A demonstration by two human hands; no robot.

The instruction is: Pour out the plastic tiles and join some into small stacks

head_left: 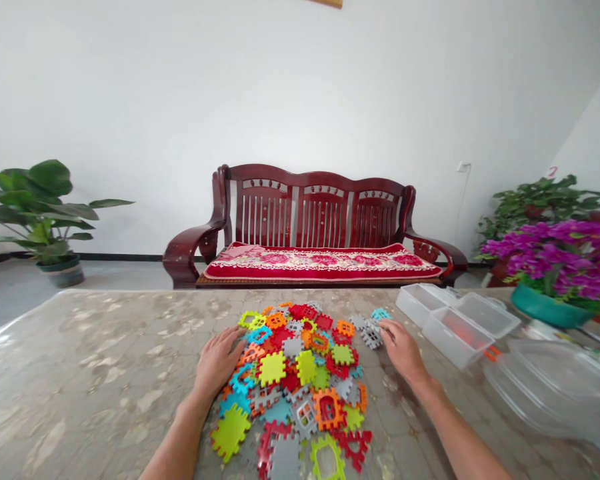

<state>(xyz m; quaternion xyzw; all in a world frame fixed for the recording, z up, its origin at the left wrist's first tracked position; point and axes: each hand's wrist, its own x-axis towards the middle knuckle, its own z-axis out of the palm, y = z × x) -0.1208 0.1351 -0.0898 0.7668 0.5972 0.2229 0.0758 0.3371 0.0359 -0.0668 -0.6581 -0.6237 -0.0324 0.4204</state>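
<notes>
A heap of flat, notched plastic building tiles (300, 373) in red, orange, green, blue and grey lies on the marbled table (95, 373). My left hand (219, 360) rests palm down on the heap's left edge, fingers stretched flat over the tiles. My right hand (400, 347) lies at the heap's right side, fingers curled onto a grey tile (371, 335); a light blue tile (381, 313) sits just beyond it. Whether the grey tile is gripped or only touched is unclear.
Clear plastic boxes (455, 323) and a clear lid (555, 387) stand at the right. A teal pot of purple flowers (560, 267) is behind them. Beyond the table are a red wooden bench (315, 233) and potted plants (40, 213).
</notes>
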